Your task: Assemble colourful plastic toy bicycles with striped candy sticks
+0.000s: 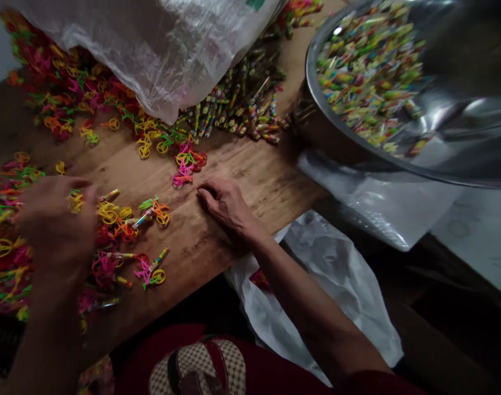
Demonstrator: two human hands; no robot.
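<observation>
My right hand (225, 204) rests on the wooden table with its fingers curled and the thumb against the forefinger. Whatever it holds, if anything, is hidden. Just beyond its fingertips lies a small cluster of pink, yellow and red plastic toy bicycles (186, 163). My left hand (58, 225) is over a heap of toy bicycles at the left, smeared by motion, so its grip does not show. Between the hands lie loose yellow and orange toy bicycles (110, 213) and thin printed candy-like tubes (142, 219). A pink toy bicycle (143, 271) lies beside another tube (158, 259) near the table edge.
A large metal bowl (311, 71) at the right holds many short colourful pieces. A translucent plastic bag (163, 49) lies over bigger heaps of bicycles and printed tubes (234, 109) at the back. A white bag (341, 274) hangs below the table's front edge.
</observation>
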